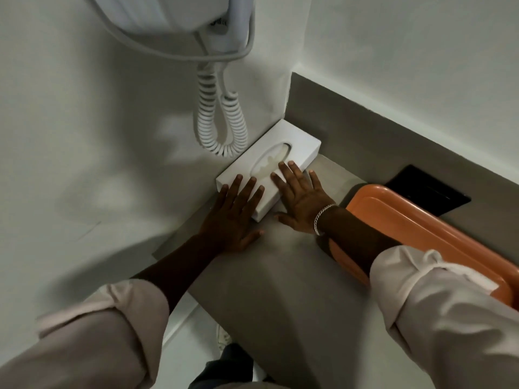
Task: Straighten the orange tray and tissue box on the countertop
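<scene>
A white tissue box (292, 141) with an oval slot lies on the grey countertop (280, 276), its far corner tucked into the wall corner. My left hand (233, 217) rests flat on the box's near left end, fingers spread. My right hand (300, 200) lies flat across the box's near right side, fingers reaching the slot, thumb on the counter. Neither hand wraps around the box. An orange tray (407, 217) lies at the right, angled along the counter, partly hidden under my right forearm and sleeve.
A white wall-mounted hair dryer (174, 15) hangs above, its coiled cord (222, 124) dangling just left of the box. A black rectangular panel (429, 189) sits behind the tray. White walls close in the left and back. The floor shows below the counter's near edge.
</scene>
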`<state>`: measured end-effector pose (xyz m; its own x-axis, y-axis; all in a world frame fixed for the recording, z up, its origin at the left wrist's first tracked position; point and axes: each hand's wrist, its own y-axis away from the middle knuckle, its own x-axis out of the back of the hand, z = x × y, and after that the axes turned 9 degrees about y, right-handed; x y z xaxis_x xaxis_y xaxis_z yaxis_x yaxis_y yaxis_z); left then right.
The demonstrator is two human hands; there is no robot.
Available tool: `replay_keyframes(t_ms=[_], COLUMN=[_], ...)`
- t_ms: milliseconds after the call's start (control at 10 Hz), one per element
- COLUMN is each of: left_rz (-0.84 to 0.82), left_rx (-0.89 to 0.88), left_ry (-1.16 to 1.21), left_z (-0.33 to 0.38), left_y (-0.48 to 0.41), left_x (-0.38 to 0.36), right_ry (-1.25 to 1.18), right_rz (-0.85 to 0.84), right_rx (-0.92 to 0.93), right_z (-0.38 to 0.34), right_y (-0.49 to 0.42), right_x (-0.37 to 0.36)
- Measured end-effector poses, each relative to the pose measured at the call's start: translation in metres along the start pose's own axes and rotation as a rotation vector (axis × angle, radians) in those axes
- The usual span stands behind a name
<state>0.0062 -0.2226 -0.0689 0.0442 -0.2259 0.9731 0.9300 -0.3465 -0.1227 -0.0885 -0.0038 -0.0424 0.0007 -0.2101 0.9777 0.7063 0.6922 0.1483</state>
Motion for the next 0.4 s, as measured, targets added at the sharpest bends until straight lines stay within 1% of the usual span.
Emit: replay_keyframes(t_ms=[200,300,400], left_rz=[-0.044,-0.103,-0.068], left_rx=[0.023,0.02,0.087], left_ry=[0.018,0.056,0.238], left_z=[0.005,0.006,0.02], left_y=[-0.014,-0.013,-0.015], left_x=[0.002,0.015,0.037], right_ry=[0.103,0.103,0.009], right_rz=[-0.149,-0.182,-0.091], right_rx=[-0.012,-0.02,-0.097], right_z=[0.009,0.004,-0.003], right_y=[-0.004,0.0,0.026], right_x=[0.02,0.038,0.063])
